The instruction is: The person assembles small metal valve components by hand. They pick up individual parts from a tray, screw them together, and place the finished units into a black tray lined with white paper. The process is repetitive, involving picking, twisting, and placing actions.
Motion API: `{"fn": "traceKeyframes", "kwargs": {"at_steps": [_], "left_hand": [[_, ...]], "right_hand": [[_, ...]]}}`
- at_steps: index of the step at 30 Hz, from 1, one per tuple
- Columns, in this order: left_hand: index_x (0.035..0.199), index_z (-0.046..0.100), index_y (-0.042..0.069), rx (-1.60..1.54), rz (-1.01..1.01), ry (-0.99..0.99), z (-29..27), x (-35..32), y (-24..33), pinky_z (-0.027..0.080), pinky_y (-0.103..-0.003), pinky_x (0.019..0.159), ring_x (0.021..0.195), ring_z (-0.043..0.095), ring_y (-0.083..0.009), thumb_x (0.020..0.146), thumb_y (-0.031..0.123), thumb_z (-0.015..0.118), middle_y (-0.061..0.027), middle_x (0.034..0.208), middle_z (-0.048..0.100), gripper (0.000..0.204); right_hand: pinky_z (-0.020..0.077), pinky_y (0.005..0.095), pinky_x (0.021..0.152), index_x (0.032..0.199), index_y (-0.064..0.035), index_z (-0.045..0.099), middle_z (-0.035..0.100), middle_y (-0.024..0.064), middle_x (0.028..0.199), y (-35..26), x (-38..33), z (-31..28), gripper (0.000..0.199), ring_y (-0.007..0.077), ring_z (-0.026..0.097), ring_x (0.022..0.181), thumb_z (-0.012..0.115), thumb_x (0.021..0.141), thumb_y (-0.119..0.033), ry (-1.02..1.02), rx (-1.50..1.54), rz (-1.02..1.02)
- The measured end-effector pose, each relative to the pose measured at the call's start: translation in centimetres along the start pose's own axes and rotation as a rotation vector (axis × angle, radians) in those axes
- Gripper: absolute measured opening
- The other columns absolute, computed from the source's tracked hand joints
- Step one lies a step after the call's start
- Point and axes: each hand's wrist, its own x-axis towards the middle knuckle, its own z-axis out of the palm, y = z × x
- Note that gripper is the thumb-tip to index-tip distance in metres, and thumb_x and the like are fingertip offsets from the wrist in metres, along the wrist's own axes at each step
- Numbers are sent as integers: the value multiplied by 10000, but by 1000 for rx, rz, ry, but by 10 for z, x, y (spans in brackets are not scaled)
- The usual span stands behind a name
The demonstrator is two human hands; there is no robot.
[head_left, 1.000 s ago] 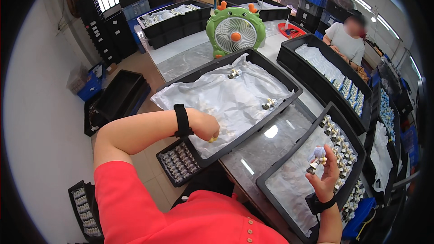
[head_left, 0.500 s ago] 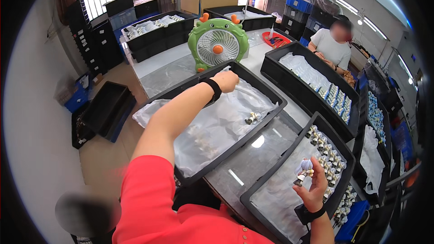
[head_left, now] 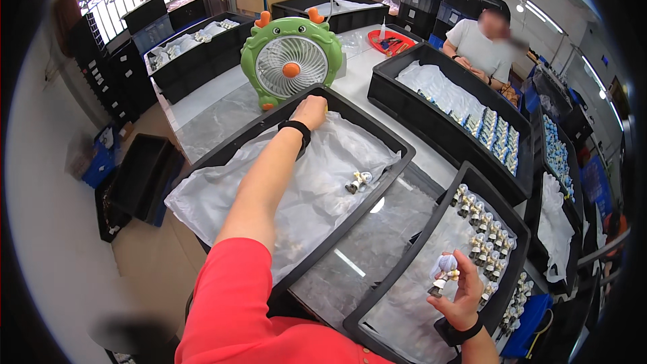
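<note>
My right hand (head_left: 464,300) pinches a small figurine (head_left: 443,274) with pale lavender hair, white-and-gold clothing and dark boots. It is held above a black tray (head_left: 404,246) at the right, where rows of similar figurines (head_left: 486,236) lie along the far right side. With fingers curled, my left hand (head_left: 311,112) reaches into the far corner of the middle black tray (head_left: 350,246), which is lined with crinkled white plastic film (head_left: 259,175). A small yellowish bit shows at its fingertips; the rest is hidden. Another figurine (head_left: 358,181) lies on that film near the right edge.
A green cartoon-shaped fan (head_left: 291,64) stands just beyond the middle tray. Another black tray (head_left: 445,121) with film and blue-and-white pieces stands at the far right, near a seated person (head_left: 482,50). A red dish (head_left: 391,42) holds tools. More black bins (head_left: 145,175) are on the floor at left.
My view has shifted, so most things sit further left. My left hand has drawn in toward the tray's far corner, its fingers now curled down. The right hand still holds its figurine.
</note>
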Motion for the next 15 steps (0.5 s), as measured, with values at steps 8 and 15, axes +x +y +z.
{"fn": "traceKeyframes", "kwargs": {"at_steps": [8,15], "left_hand": [[1120,558,9,47,18,-154,2,-8,15,464,-431,900,1107,540,-358,783,307,675,-210,1149,549,465],[1041,569,-12,132,117,-208,-11,-29,57,513,-442,795,918,635,-368,788,342,668,-214,973,650,446]], "right_hand": [[461,342,925,1310,10,427,596,160,1150,4,3,4,856,223,606,1032,848,574,-107,0,-32,3],[478,333,895,1303,10,442,600,151,1137,2,3,4,839,217,613,1014,850,580,-117,17,-97,-20]]}}
